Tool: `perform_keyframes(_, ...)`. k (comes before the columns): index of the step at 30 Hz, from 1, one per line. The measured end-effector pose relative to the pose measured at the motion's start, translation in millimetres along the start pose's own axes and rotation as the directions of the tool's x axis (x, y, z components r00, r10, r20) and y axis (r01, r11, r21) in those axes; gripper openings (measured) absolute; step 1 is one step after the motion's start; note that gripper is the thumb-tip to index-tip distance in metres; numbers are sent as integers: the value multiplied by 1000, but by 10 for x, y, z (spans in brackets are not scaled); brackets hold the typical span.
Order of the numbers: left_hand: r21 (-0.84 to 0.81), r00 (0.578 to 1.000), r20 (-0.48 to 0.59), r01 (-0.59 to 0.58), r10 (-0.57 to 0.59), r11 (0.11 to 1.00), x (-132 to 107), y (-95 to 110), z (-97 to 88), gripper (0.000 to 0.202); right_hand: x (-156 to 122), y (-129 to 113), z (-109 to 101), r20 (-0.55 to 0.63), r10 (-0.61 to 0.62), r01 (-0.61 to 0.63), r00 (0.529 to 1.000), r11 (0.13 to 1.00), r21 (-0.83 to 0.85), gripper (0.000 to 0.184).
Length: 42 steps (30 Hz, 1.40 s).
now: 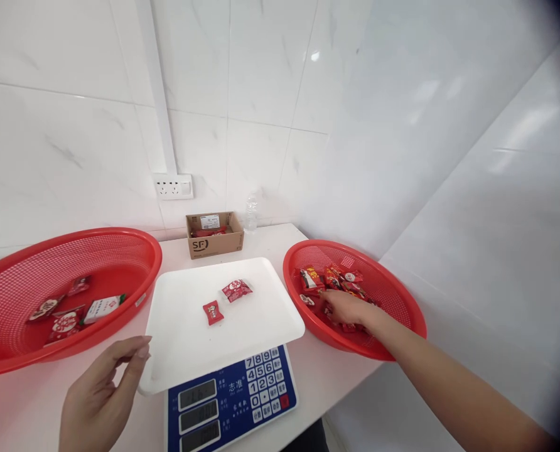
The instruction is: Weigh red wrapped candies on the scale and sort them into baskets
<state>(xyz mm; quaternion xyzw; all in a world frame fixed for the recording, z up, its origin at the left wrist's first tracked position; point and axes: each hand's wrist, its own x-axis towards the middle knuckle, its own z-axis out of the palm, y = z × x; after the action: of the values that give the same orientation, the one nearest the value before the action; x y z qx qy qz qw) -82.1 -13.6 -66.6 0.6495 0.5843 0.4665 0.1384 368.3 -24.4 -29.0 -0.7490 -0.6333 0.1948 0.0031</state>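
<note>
Head view: my right hand reaches into the right basket, fingers on the candies, grasp unclear; left hand hovers empty, half-curled, beside the tray, clear of its two packets.

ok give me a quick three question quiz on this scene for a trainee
1. True or false: the right hand is inside the right red basket, on its wrapped sweets.
2. How many packets lie on the white tray? A one, B two, C four.
3. In a few words: what does the left hand hold?

Key: 1 true. 2 B. 3 nothing; it hovers open by the tray's front left corner.
</note>
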Motion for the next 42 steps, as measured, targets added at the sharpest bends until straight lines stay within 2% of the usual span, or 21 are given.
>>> perform_keyframes(3,-28,997,81,14,-11,1000,38,182,-59,25,-123,-189,-248,-165,10,-6,986,1000,27,24)
perform_keyframes(5,-43,996,90,-17,21,999,71,265,-65,26,-243,-396,-395,-265,-7,30,964,996,84,24)
perform_keyframes(6,-51,994,96,-42,47,998,85,300,-58,25,-303,-520,-442,-288,-31,72,957,988,134,23)
perform_keyframes(7,-59,991,110,-68,75,996,96,334,-45,24,-356,-654,-466,-282,-54,135,958,952,275,23)
perform_keyframes(9,-76,978,165,-119,130,990,106,403,-8,23,-425,-931,-440,-156,-199,252,968,802,541,28)
perform_keyframes(11,-88,956,240,-153,170,984,102,473,35,23,-432,-1183,-343,-76,-322,293,944,706,645,34)
perform_keyframes(13,-93,928,317,-175,195,980,93,535,71,25,-398,-1371,-228,-96,-354,328,930,684,651,41)
perform_keyframes(16,-81,877,412,-237,249,968,94,598,78,26,-350,-1485,-120,-199,-310,363,930,678,639,47)
perform_keyframes(20,-42,799,496,-369,340,928,157,662,22,24,-379,-1384,-75,-308,-241,391,920,582,713,43)
perform_keyframes(23,-37,714,562,-484,419,874,238,744,33,27,-411,-1264,-1,-343,-180,385,922,525,759,40)
perform_keyframes(28,-85,522,658,-665,543,742,337,927,293,37,-427,-1188,170,-385,-65,336,921,635,696,38)
perform_keyframes(30,-81,450,718,-703,530,707,350,990,424,45,-451,-1176,199,-396,-54,333,917,651,682,38)
perform_keyframes(32,-55,404,769,-729,495,682,353,1038,523,49,-485,-1131,202,-402,-40,328,915,656,680,39)
perform_keyframes(34,-27,390,789,-749,474,662,352,1067,578,48,-519,-1034,185,-424,-11,324,906,664,674,39)
perform_keyframes(36,-2,397,786,-764,473,645,356,1075,597,43,-541,-889,158,-455,46,303,889,686,662,39)
perform_keyframes(38,14,406,778,-774,479,633,364,1067,597,37,-544,-731,132,-494,120,252,861,743,620,38)
perform_keyframes(40,11,408,771,-776,490,630,371,1054,592,32,-545,-614,118,-564,181,183,806,829,529,38)
perform_keyframes(42,-22,408,753,-768,517,639,363,1055,590,31,-575,-591,124,-657,179,143,733,903,406,41)
